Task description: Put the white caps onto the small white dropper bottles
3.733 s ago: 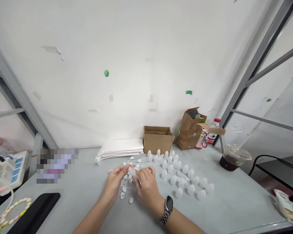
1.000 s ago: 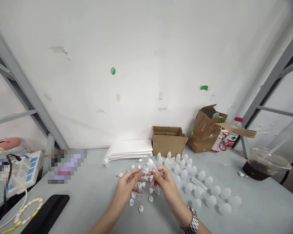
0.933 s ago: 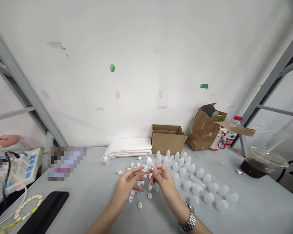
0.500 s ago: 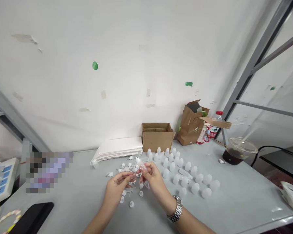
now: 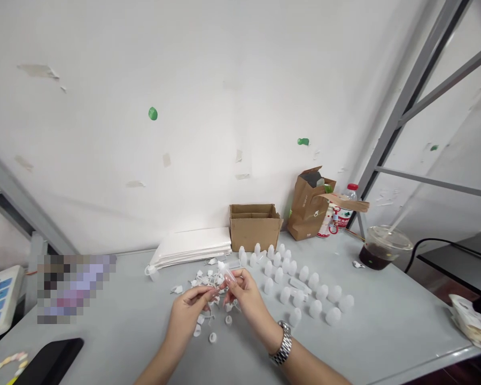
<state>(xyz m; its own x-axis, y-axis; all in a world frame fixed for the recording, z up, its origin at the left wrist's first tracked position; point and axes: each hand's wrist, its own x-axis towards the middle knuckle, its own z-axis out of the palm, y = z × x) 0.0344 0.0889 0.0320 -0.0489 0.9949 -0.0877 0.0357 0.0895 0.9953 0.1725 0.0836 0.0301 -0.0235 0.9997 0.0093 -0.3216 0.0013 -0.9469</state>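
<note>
My right hand (image 5: 243, 293), with a metal watch on its wrist, pinches a small translucent plastic bottle (image 5: 227, 273) that tilts up and to the left. My left hand (image 5: 191, 307) is closed beside it, fingertips pinched on a small white piece I cannot make out. Both hands hover over a scatter of small white caps and nozzles (image 5: 208, 283) on the grey table (image 5: 385, 331). Several capped white bottles (image 5: 304, 291) stand in rows to the right of my hands.
A stack of white sheets (image 5: 192, 247), a cardboard box (image 5: 254, 226) and a brown paper bag (image 5: 310, 203) line the back wall. An iced drink cup (image 5: 382, 247) stands at the right. A black object (image 5: 48, 359) lies at the front left.
The hands stay together over the caps, the right one keeping the tilted bottle. The view has swung, so everything sits a little further left and lower than a second ago.
</note>
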